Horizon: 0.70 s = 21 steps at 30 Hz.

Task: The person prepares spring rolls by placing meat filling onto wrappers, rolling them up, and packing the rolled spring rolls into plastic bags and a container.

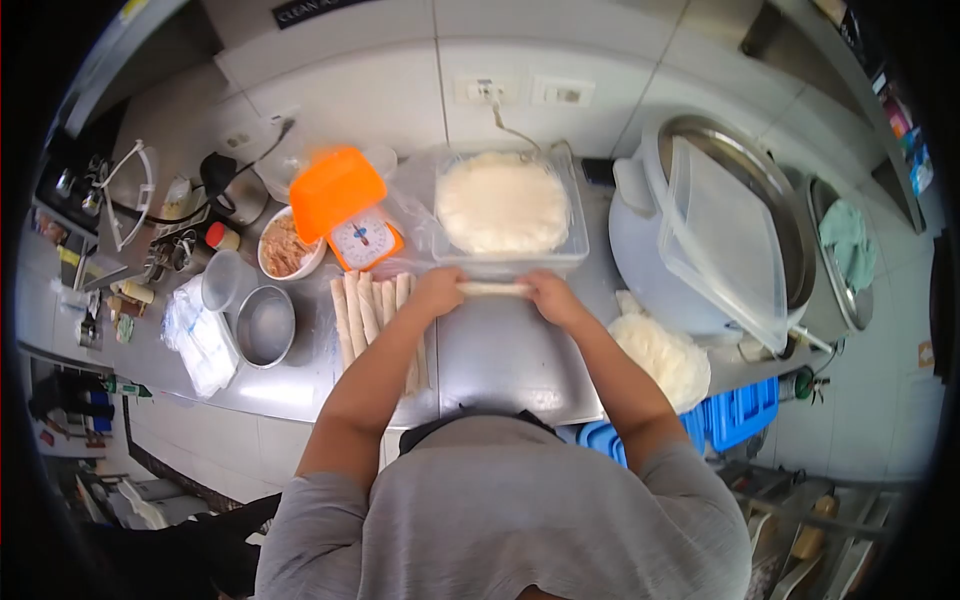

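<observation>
A thin, pale uncooked spring roll (493, 289) lies crosswise between my hands, just in front of a clear plastic container (510, 265). My left hand (438, 293) is closed at its left end, and my right hand (550, 296) grips the right end. Inside the container is a pale, round, layered mass that looks like a stack of wrappers (500, 205). Several finished rolls (365, 315) lie side by side left of my left forearm. Behind them a white bowl (268, 266) holds pinkish minced filling (287, 245).
An orange kitchen scale (362, 240) stands beside the bowl. Farther left are a metal bowl (266, 327) and white plastic bags (203, 340). On the right stand a large pale tub (635, 250) with a leaning clear lid (725, 240) and a pale bagged bundle (660, 360) near the counter edge.
</observation>
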Available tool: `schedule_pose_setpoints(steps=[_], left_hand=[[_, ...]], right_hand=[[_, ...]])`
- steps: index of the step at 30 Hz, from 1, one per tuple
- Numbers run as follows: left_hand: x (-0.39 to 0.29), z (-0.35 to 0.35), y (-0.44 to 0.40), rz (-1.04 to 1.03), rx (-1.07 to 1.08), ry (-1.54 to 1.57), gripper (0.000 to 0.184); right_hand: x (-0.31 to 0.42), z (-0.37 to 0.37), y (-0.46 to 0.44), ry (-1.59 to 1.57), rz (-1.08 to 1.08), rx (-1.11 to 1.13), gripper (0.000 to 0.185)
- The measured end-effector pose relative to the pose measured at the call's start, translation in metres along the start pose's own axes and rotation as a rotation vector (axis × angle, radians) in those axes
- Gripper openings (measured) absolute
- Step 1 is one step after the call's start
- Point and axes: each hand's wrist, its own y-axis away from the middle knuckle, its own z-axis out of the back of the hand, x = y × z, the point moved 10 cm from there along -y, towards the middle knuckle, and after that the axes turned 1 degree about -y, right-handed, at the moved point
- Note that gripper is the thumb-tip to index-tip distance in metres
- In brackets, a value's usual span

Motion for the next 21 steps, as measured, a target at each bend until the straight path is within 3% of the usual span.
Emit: schedule_pose_setpoints(steps=[2,5,6,8,9,10,13,16,20,21], left_hand=[[0.011,0.013,0.024,0.034,0.214,0.717,0.045],[-0.050,0.055,0.078,-0.245,-0.100,1.603,0.026],[-0.059,0.057,0.079,-0.287,-0.197,1.621,0.022],[-0.073,0.059,0.083,-0.365,-0.384,1.661,0.016],[-0.080,0.064,0.091,-0.339,-0.441,1.522,0.015],[-0.091,0.073,0.102,-0.308,-0.489,1.384,0.014],[-0.120,0.076,0.120,-0.337,-0.556,1.145,0.013],[-0.138,0.079,0.139,-0.330,-0.557,1.022,0.013],[-0.140,0.081,0.152,-0.373,-0.636,0.769,0.012],[-0.139,0.079,0.154,-0.379,-0.625,0.826,0.011]], right_hand=[[-0.013,0.001,0.015,-0.377,-0.147,0.055,0.025],[0.021,-0.009,0.037,-0.766,-0.233,0.151,0.027],[0.035,-0.015,0.045,-0.897,-0.275,0.184,0.028],[0.069,0.016,0.046,-0.789,-0.033,-0.151,0.032],[0.089,0.035,0.056,-0.725,0.083,-0.318,0.034],[0.139,0.072,0.073,-0.505,0.336,-0.482,0.039],[0.230,0.100,0.107,0.037,0.658,-0.538,0.046],[0.238,0.095,0.110,0.124,0.701,-0.575,0.053],[0.259,0.104,0.119,0.184,0.746,-0.619,0.051],[0.263,0.103,0.119,0.197,0.756,-0.613,0.049]])
